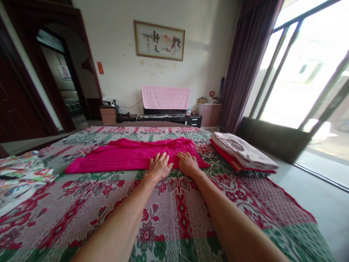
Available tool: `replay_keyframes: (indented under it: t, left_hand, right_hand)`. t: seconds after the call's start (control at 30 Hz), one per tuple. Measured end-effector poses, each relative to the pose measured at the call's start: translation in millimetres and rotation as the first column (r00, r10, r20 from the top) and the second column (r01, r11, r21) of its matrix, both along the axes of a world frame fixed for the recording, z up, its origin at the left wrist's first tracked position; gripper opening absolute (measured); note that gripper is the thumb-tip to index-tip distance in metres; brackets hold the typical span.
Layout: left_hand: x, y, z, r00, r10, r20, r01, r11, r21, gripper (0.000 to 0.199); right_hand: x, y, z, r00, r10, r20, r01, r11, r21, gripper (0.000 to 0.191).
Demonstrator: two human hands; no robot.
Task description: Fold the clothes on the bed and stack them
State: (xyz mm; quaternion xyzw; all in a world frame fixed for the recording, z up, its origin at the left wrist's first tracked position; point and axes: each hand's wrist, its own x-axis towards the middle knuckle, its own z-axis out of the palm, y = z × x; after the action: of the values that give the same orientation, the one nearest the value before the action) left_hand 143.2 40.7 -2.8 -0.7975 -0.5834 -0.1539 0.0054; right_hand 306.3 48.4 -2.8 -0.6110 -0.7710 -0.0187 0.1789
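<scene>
While I look out through the head camera, both of my hands lie palm down on a bright pink cloth (128, 158), which is folded into a long band across the patterned cover (181, 214) ahead of me. My left hand (159, 166) rests at the near edge of the cloth, right of its middle, fingers spread and gripping nothing. Just beside it, my right hand (188, 163) lies nearer the right end, likewise flat and loose, with nothing clasped. A gap separates the two hands. The band tapers toward its left end, and its far edge looks rumpled. To the right, apart from the pink cloth, I have a stack: a pale garment (252, 153) with a round neckline on top, and a red cloth (222, 153) showing beneath it. At far left sits a crumpled printed cloth (27, 171), partly cut off by the edge of my view. Beyond the cover, a light pink towel (165, 96) hangs below a framed picture (159, 40), and a dark curtain (241, 62) borders the bright window (291, 80) on my right.
</scene>
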Motion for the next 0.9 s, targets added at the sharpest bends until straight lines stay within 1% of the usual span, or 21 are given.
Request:
replay_keyframes:
  t: [0.2, 0.33, 0.47, 0.57, 0.67, 0.8, 0.9]
  left_hand:
    - [1.2, -2.2, 2.2, 0.999, 0.035, -0.017, -0.035, 0.999, -0.018, 0.052]
    - [1.1, -3.0, 6.0, 0.997, 0.058, -0.043, -0.061, 0.997, -0.056, 0.056]
    - [-1.8, 0.3, 8.7, 0.997, 0.057, -0.052, -0.062, 0.993, -0.104, 0.061]
    - [-3.9, 4.4, 8.0, 0.998, 0.047, -0.051, -0.053, 0.992, -0.117, 0.063]
    - [-5.0, 5.8, 5.9, 0.998, 0.048, -0.044, -0.052, 0.994, -0.098, 0.065]
    - [-6.4, 3.4, 3.1, 0.999, 0.033, -0.006, -0.033, 0.999, -0.013, 0.066]
    - [-7.5, 2.5, 1.0, 1.000, 0.024, 0.009, -0.024, 0.999, 0.030, 0.064]
  right_hand:
    - [-1.1, 1.1, -1.0, 1.000, -0.018, 0.020, 0.018, 1.000, -0.020, 0.047]
    - [-2.2, 0.4, -0.5, 0.999, -0.033, 0.036, 0.034, 0.999, -0.019, 0.047]
    - [-2.8, 0.5, 0.5, 0.997, -0.056, 0.059, 0.058, 0.998, -0.036, 0.048]
    - [-2.8, 1.0, 1.4, 0.995, -0.059, 0.074, 0.064, 0.996, -0.058, 0.050]
    - [-2.4, 1.1, 1.4, 0.995, -0.054, 0.079, 0.059, 0.996, -0.062, 0.050]
    - [-2.2, 0.1, 0.1, 0.996, -0.056, 0.071, 0.059, 0.997, -0.039, 0.050]
    - [-3.1, -1.7, 0.5, 0.997, -0.059, 0.048, 0.060, 0.998, -0.013, 0.050]
